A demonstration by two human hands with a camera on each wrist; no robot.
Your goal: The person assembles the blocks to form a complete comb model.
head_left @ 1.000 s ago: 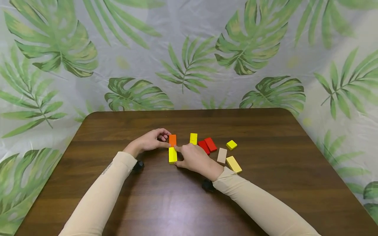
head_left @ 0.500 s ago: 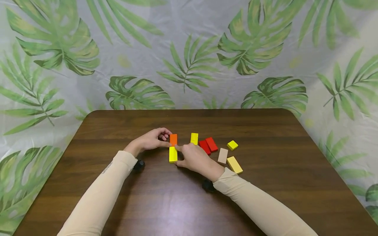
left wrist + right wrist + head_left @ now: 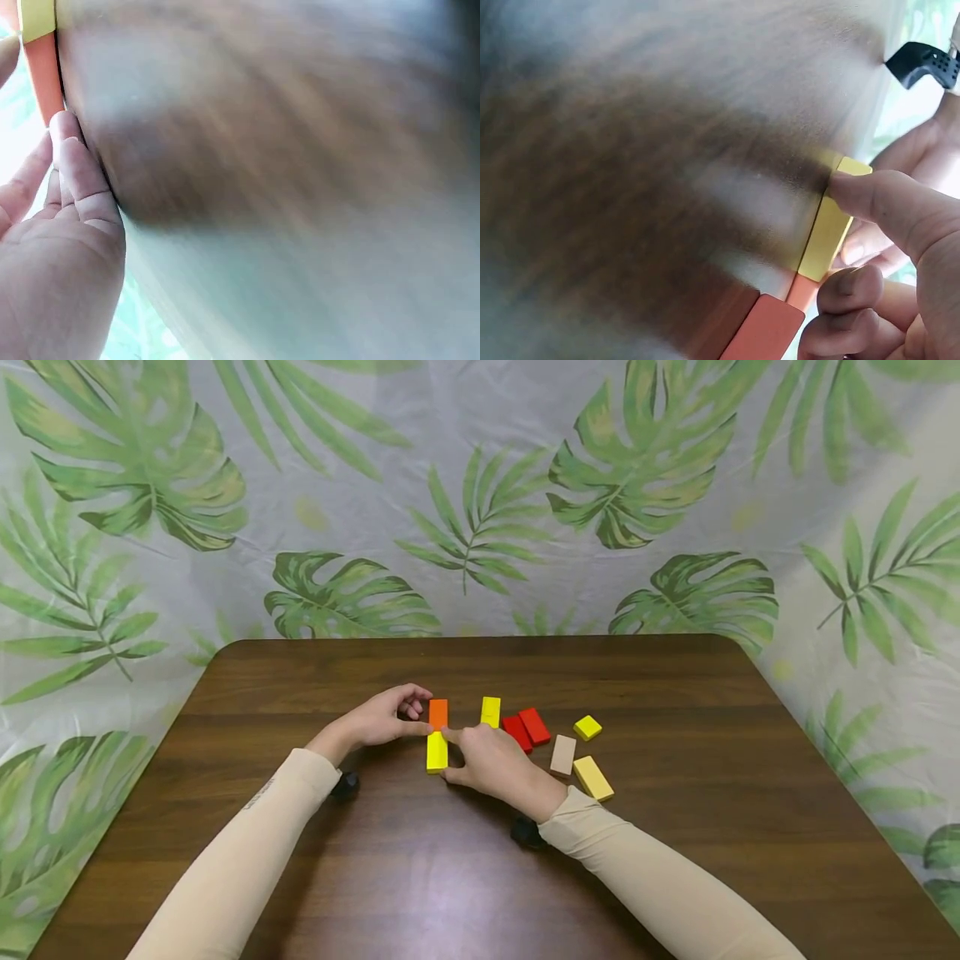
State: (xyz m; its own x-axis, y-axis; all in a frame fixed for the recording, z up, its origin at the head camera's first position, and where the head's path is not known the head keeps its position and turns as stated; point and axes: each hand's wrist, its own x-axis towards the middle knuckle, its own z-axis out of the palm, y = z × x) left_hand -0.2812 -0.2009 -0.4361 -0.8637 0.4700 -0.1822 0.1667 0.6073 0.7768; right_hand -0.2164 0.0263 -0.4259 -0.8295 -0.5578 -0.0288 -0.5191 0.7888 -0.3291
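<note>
An orange wooden block (image 3: 438, 714) and a yellow wooden block (image 3: 437, 752) lie end to end on the table in the head view. My left hand (image 3: 377, 718) holds the orange block from its left, thumb by the joint and fingertips at the far end. From the right, my right hand (image 3: 502, 766) pinches the yellow block, thumb at its near end and forefinger by the joint. The right wrist view shows the right thumb (image 3: 889, 199) against the yellow block and other fingers curled. In the left wrist view, the left fingertips touch the orange block (image 3: 43, 79).
Beyond the right hand lies another yellow piece (image 3: 491, 711), partly covered. Two red blocks (image 3: 534, 726), a small yellow block (image 3: 588, 727), a pale pinkish block (image 3: 563, 754) and a light yellow block (image 3: 594, 777) lie to the right on the brown table (image 3: 637, 877).
The left forearm has shifted slightly left and outward. Both hands keep their places at the blocks, which have not visibly moved; the head view sways a little.
</note>
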